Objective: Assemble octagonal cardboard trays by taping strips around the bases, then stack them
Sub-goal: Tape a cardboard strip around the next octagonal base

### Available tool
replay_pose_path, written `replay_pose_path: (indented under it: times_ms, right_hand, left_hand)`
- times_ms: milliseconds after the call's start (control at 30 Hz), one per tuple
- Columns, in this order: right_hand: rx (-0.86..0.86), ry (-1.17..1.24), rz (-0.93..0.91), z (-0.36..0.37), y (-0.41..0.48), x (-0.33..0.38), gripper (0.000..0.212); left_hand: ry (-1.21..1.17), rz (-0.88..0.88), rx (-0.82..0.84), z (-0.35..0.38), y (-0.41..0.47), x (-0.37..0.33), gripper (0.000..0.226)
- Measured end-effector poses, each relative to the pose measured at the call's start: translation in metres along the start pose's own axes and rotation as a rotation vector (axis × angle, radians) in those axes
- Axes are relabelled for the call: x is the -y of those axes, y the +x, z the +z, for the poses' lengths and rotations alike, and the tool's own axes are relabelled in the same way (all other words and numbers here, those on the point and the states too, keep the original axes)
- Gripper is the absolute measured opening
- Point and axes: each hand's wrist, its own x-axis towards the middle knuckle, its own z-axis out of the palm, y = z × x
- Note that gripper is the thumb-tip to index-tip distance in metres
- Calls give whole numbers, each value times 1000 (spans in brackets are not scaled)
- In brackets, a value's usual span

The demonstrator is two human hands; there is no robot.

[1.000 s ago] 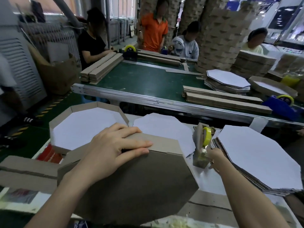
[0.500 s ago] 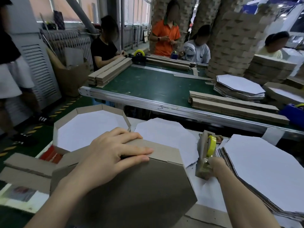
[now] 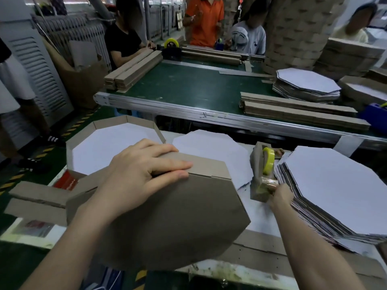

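Left grip (image 3: 138,176) is unchanged from half a second ago: released, fingers straight and flat, pressing the cardboard strip (image 3: 209,166) down against the far edge of the tray (image 3: 178,222). The tray lies brown side up on the near part of the desk (image 3: 257,214), tilted, with its near edge past the desk's front. It sits in the same spot as before.

Right grip (image 3: 279,196) stays at the tape dispenser (image 3: 256,164), clenched on its lower end where the glossy tape shows. The fingertips are hidden, so it is unclear whether they pinch the tape end or the body. The dispenser stands in the same place, between the loose white base (image 3: 209,147) and the stack of bases (image 3: 335,185) at right, with the yellow tape roll (image 3: 268,161) on top.

The finished tray (image 3: 109,122) at far left has not moved, white side up. The view has tipped down and closer than in the earlier frames. The people behind the green conveyor (image 3: 188,86) are now cut off at the top.
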Motion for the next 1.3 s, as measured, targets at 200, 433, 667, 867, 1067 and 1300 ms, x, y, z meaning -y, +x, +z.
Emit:
replay_pose_path:
  times_ms: [200, 433, 667, 867, 1067, 1300]
  right_hand:
    - [297, -42, -35, -28, 4, -20, 18]
    - [268, -133, -191, -40, 20, -27, 22]
    - [163, -215, -280, -50, 11, -42, 14]
    - [328, -270, -418, -4, -63, -11, 11]
    - [527, -320, -624, 29, -174, 45, 10]
    - [745, -408, -680, 33, -297, 76, 4]
  left_hand:
    - [8, 27, 7, 3, 1, 0, 32]
    - [4, 37, -14, 3, 2, -2, 35]
    - [27, 51, 9, 7, 2, -6, 32]
    - [15, 79, 3, 6, -3, -2, 30]
    - [-41, 116, -22, -6, -22, 15, 30]
    - [-149, 43, -49, -20, -43, 38, 33]
